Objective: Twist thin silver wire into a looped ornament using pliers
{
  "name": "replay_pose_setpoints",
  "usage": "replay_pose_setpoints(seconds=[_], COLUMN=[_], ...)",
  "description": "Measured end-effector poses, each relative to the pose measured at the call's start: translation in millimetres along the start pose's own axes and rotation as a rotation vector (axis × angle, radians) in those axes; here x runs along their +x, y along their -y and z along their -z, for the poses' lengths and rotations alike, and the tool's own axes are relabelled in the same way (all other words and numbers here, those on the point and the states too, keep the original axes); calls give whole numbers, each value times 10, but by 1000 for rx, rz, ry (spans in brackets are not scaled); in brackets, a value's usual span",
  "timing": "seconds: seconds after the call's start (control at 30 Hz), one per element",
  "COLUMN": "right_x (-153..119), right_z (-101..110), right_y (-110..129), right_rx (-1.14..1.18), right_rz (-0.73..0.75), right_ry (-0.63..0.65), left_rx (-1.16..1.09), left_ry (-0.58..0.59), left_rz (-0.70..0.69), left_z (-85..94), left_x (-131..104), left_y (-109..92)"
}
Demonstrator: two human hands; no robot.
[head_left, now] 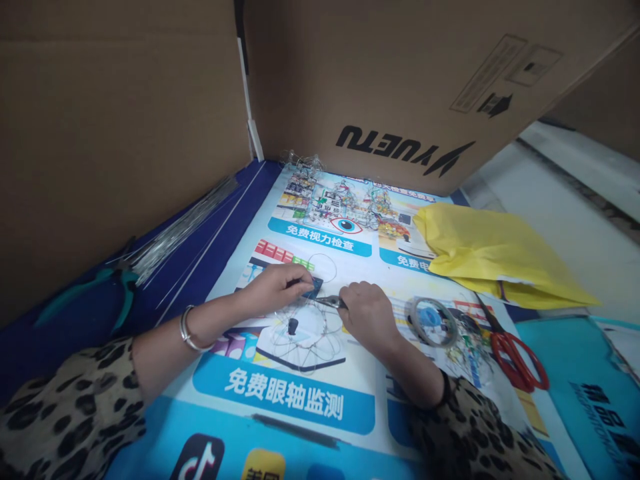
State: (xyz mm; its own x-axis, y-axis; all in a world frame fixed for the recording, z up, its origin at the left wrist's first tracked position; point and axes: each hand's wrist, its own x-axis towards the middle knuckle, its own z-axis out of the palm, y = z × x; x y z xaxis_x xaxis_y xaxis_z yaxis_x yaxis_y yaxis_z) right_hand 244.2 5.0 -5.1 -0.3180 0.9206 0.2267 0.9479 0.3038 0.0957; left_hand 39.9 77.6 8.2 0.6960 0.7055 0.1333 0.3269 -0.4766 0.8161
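Note:
My left hand point(274, 288) is closed in a pinch on a thin wire point(334, 267), part of which curls up in a loop above the fingertips. My right hand point(369, 315) is wrapped round needle-nose pliers point(328, 302), whose jaws point left and reach the wire close to my left fingertips. Their handles are hidden in my fist. Below both hands lies a flower-like shape of bent wire point(306, 365) with wide loops, resting on the printed sheet point(400, 293). Whether the held wire joins this shape is too fine to tell.
Teal-handled pliers point(123, 280) and a bundle of straight wires point(183, 227) lie left. Wire pieces point(345, 193) stand at the back by cardboard walls point(350, 80). To the right are a tape roll point(453, 327), red-handled scissors point(517, 360) and a yellow bag point(490, 250).

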Motion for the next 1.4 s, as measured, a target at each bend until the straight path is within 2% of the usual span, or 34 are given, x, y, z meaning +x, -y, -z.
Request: replay_pose_setpoints(seconds=[0.33,1.07,1.4], right_x=[-4,-18,-13], right_z=[19,101,79], right_y=[15,41,21], right_rx=[-36,-86,-42], right_rz=[-7,49,3], right_ry=[44,36,90], left_rx=[31,64,125], left_ry=[-12,-19,-29], left_rz=[-10,-64,-50], left_z=[-5,-18,-19], left_x=[-3,-15,-23], left_y=[3,41,70])
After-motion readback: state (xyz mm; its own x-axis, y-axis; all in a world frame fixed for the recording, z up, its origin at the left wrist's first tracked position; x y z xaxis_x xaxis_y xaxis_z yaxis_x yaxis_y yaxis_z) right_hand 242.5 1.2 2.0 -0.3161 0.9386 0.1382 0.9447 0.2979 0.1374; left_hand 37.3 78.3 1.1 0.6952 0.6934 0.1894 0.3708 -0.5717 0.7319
